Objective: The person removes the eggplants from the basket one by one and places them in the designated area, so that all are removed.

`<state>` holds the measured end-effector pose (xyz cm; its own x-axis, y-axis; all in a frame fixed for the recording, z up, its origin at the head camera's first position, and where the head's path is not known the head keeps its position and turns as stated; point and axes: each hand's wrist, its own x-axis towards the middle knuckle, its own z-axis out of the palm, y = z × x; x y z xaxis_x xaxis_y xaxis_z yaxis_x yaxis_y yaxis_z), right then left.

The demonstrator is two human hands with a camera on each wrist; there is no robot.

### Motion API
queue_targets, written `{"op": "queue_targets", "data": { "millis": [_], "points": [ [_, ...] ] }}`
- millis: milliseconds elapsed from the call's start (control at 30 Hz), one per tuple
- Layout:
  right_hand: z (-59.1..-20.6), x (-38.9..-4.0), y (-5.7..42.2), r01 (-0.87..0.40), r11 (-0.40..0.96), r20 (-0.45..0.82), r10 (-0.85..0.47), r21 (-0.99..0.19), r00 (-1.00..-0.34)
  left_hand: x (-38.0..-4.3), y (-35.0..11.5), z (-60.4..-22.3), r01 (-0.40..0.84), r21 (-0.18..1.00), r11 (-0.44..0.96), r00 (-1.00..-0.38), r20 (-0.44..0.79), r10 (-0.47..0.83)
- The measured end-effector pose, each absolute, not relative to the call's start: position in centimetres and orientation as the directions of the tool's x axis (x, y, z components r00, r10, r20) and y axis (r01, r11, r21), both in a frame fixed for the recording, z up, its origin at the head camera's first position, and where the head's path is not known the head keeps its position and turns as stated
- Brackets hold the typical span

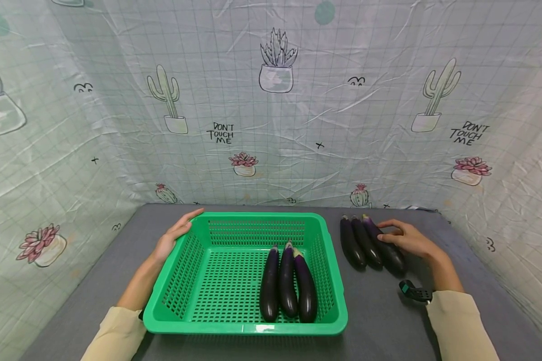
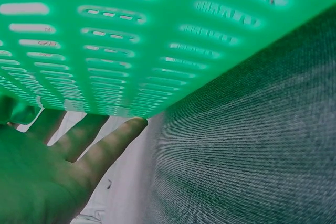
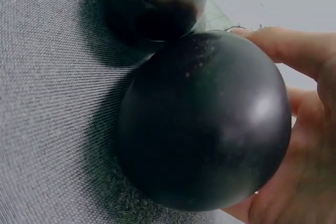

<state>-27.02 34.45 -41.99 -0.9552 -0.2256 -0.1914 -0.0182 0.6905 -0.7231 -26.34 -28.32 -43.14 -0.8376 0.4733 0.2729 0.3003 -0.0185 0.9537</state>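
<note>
My left hand [image 1: 168, 242] rests with extended fingers along the left wall of a green plastic basket [image 1: 244, 328]. In the left wrist view, the straight fingers [image 2: 113, 142] lie against the slotted wall. Three dark purple eggplants [image 1: 288, 288] lie side by side in the right part of the basket. To the right of it, on the table, is a row of three more. My right hand [image 1: 411, 241] grips the rightmost eggplant [image 1: 393, 258], fingers and thumb about its upper part. Its rounded end [image 3: 205, 124] fills the right wrist view, hiding some of the fingers.
Two eggplants, one at the left [image 1: 351, 249] and one in the middle [image 1: 368, 246] of the row, lie close beside the gripped one. Grey cloth covers the table [image 1: 375, 316]. A patterned curtain [image 1: 316, 115] encloses the back and both sides.
</note>
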Motion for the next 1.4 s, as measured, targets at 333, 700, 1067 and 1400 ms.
{"op": "queue_targets", "data": {
  "millis": [333,700,1067,1400],
  "points": [
    [-41.66,-26.80,34.37,-0.030,0.708,-0.180,-0.220,-0.706,-0.959,-26.31,-28.16,-42.91,0.332,0.936,0.122,-0.869,0.253,0.426],
    [-41.68,-26.84,34.51,-0.036,0.703,-0.198,-0.249,-0.711,-0.948,-26.32,-28.13,-42.94,0.329,0.940,0.091,-0.862,0.259,0.437],
    [-41.49,-26.75,34.45,-0.020,0.705,-0.217,-0.245,-0.709,-0.945,-26.22,-28.25,-42.98,0.318,0.947,0.041,-0.851,0.266,0.454],
    [-41.58,-26.86,34.67,-0.013,0.708,-0.228,-0.246,-0.706,-0.942,-26.13,-28.38,-43.03,0.281,0.958,-0.060,-0.828,0.273,0.490]
  ]
}}
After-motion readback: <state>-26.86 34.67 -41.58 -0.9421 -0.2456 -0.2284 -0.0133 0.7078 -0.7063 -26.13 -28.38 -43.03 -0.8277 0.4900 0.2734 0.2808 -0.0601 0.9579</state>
